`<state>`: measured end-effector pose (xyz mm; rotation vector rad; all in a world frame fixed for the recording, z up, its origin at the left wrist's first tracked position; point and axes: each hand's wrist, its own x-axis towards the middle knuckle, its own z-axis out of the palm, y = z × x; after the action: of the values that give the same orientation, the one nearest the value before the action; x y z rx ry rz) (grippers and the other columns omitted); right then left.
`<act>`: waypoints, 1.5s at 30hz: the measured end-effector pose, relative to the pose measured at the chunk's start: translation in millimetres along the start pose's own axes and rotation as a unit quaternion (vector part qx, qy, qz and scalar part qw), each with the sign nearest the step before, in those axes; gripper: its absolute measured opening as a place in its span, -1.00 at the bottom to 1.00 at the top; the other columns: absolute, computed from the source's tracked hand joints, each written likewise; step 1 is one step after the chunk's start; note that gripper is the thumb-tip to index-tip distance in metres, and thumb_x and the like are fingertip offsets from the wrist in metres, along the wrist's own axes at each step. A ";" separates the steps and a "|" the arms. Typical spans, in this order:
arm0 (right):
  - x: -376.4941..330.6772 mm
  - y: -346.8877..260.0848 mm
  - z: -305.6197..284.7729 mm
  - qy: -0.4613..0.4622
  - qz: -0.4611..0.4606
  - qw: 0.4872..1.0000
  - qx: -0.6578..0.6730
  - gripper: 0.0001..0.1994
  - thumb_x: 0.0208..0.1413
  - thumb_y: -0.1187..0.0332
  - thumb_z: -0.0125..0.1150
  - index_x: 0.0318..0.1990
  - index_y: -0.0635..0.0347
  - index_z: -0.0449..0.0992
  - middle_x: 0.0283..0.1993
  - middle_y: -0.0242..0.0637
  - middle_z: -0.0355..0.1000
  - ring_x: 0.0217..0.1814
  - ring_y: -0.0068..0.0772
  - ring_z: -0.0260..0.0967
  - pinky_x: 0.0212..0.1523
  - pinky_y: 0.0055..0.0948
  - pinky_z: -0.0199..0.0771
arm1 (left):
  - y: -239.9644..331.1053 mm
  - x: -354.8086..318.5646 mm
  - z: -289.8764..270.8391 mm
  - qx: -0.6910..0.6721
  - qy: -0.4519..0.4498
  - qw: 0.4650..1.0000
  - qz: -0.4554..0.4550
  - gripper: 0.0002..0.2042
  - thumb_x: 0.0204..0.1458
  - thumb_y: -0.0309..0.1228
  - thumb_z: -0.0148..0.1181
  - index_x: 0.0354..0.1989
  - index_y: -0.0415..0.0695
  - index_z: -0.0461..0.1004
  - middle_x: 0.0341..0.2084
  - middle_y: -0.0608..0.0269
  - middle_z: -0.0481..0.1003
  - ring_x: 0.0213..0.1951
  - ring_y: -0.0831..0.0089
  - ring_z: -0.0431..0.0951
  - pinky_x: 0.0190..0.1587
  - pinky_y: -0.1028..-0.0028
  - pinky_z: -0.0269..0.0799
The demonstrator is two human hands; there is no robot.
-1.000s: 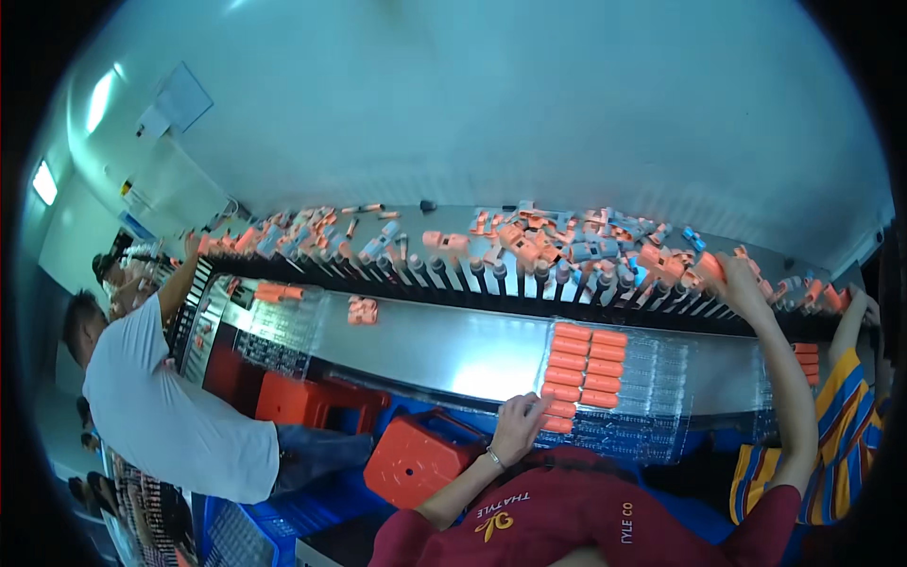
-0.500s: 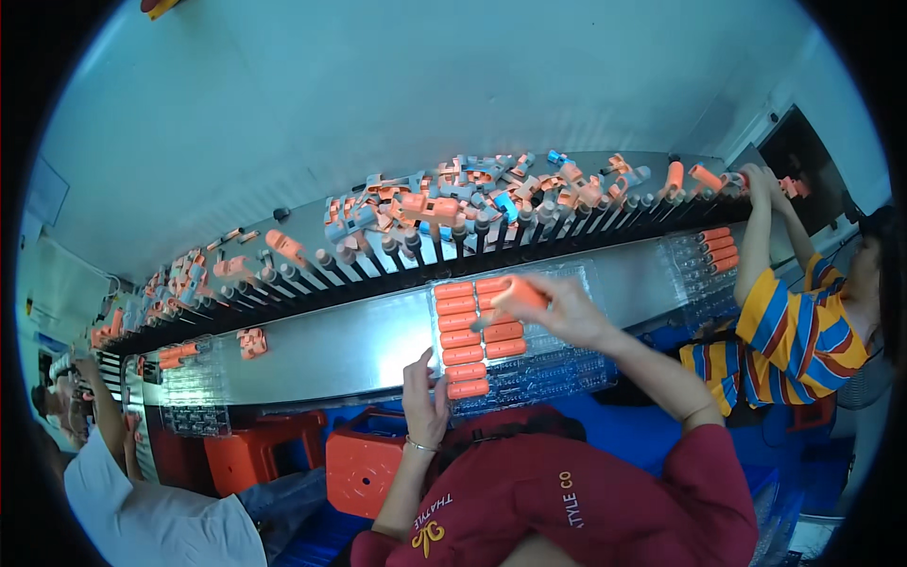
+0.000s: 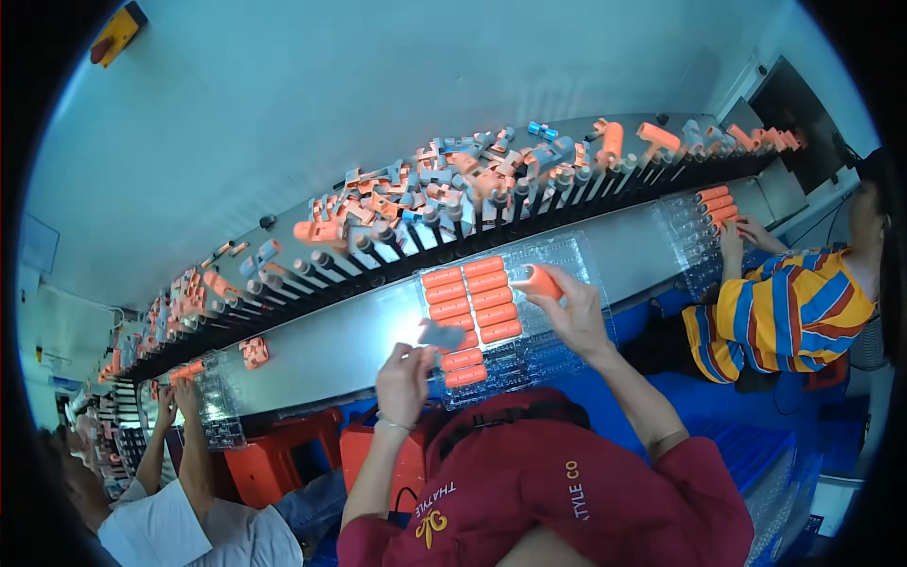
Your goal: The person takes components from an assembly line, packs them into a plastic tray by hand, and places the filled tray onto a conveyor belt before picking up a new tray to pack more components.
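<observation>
My right hand (image 3: 578,317) grips an orange cylinder-shaped part (image 3: 541,282) above the right side of a clear plastic tray (image 3: 564,253). My left hand (image 3: 403,386), fingers closed, is at the tray's left edge. A grey clip-like piece (image 3: 440,335), smeared by motion, is at its fingertips and seems pinched there. Below the hands, two columns of orange cylinders (image 3: 491,299) lie side by side in the tray. The grey piece hides part of the left column.
Beyond the tray runs a row of upright black posts (image 3: 430,231), some capped with parts. Behind it is a heap of orange and grey clips (image 3: 425,184). An orange piece (image 3: 254,352) lies on the bench (image 3: 321,340). Co-workers sit at both sides; red stools (image 3: 283,449) stand left.
My left hand has lifted from the tray edge, and a grey piece now shows at its fingers. My right hand has moved slightly right, still holding the orange cylinder. The view has shifted.
</observation>
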<state>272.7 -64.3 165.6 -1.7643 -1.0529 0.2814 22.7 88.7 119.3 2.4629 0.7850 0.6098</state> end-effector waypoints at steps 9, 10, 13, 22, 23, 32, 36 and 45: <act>-70.2 76.8 54.0 -0.117 -0.214 0.951 -0.190 -0.57 -0.06 0.44 0.32 0.05 0.17 0.49 -0.04 -0.16 0.37 0.00 -0.06 0.37 -0.01 -0.16 0.43 | -32.6 66.0 -27.8 -0.125 0.225 0.965 -0.048 -0.85 0.13 -0.61 0.14 -0.21 -0.18 0.62 -0.28 0.12 0.60 -0.20 0.26 0.59 -0.14 0.38 0.46; -75.4 81.7 60.1 -0.120 -0.216 0.950 -0.189 -0.55 -0.05 0.47 0.28 0.09 0.15 0.49 -0.05 -0.17 0.37 -0.03 -0.07 0.37 -0.02 -0.17 0.43 | -43.4 78.7 -29.9 -0.146 0.276 0.949 -0.036 -0.85 0.13 -0.61 0.14 -0.21 -0.18 0.62 -0.26 0.15 0.61 -0.20 0.31 0.60 -0.14 0.40 0.47; -80.0 81.5 56.9 -0.154 -0.234 0.945 -0.170 -0.48 -0.04 0.59 0.15 0.16 0.07 0.50 -0.11 -0.20 0.37 -0.07 -0.12 0.36 -0.05 -0.21 0.43 | -63.0 116.6 -46.7 -0.192 0.308 0.930 -0.063 -0.86 0.19 -0.53 0.14 -0.14 -0.23 0.58 -0.36 0.18 0.58 -0.46 0.46 0.60 -0.37 0.48 0.45; -71.0 66.6 46.7 -0.172 -0.189 0.960 -0.116 -0.62 0.11 0.45 0.23 0.13 0.08 0.52 -0.13 -0.22 0.37 -0.09 -0.14 0.35 -0.05 -0.24 0.43 | -98.7 141.3 -105.0 -0.060 0.253 0.960 -0.101 -0.89 0.19 -0.56 0.08 -0.28 -0.30 0.53 -0.59 0.12 0.57 -0.54 0.42 0.66 -0.51 0.43 0.47; -70.8 67.8 45.1 -0.175 -0.186 0.961 -0.110 -0.62 0.10 0.44 0.24 0.12 0.09 0.52 -0.12 -0.22 0.37 -0.09 -0.14 0.35 -0.05 -0.24 0.43 | -103.4 141.3 -104.6 -0.060 0.244 0.961 -0.112 -0.90 0.19 -0.55 0.08 -0.28 -0.29 0.53 -0.59 0.11 0.57 -0.56 0.39 0.66 -0.51 0.43 0.47; -54.8 77.8 24.4 -0.163 -0.199 0.961 -0.102 -0.67 0.06 0.42 0.32 0.01 0.15 0.52 -0.12 -0.24 0.39 -0.07 -0.15 0.37 -0.04 -0.23 0.44 | -91.7 91.1 -64.6 0.069 0.386 0.917 -0.072 -0.73 0.21 -0.51 0.09 0.08 -0.24 0.40 -0.28 0.03 0.38 -0.26 0.25 0.45 -0.24 0.33 0.40; -45.9 84.8 6.3 -0.155 -0.238 0.949 -0.139 -0.67 0.02 0.44 0.31 -0.01 0.13 0.54 -0.13 -0.26 0.42 -0.01 -0.18 0.39 -0.04 -0.19 0.44 | 17.0 107.7 -42.5 -0.070 0.199 0.977 0.031 -0.84 0.19 -0.56 0.10 -0.07 -0.25 0.48 -0.24 0.07 0.47 -0.24 0.22 0.50 -0.21 0.41 0.41; 142.4 -50.4 2.5 0.068 -0.256 0.958 -0.107 -0.56 0.13 0.41 0.26 0.16 0.32 0.37 0.03 -0.02 0.36 0.09 0.10 0.34 0.08 -0.12 0.36 | 10.6 231.6 -123.6 0.166 -0.109 0.977 0.073 -0.56 0.08 -0.05 0.27 -0.18 -0.26 0.50 -0.29 -0.17 0.56 -0.16 -0.08 0.58 -0.14 0.10 0.45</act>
<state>329.0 50.5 246.2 -1.5984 -1.4322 -0.2820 130.9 263.2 283.2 2.8514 0.6655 0.2663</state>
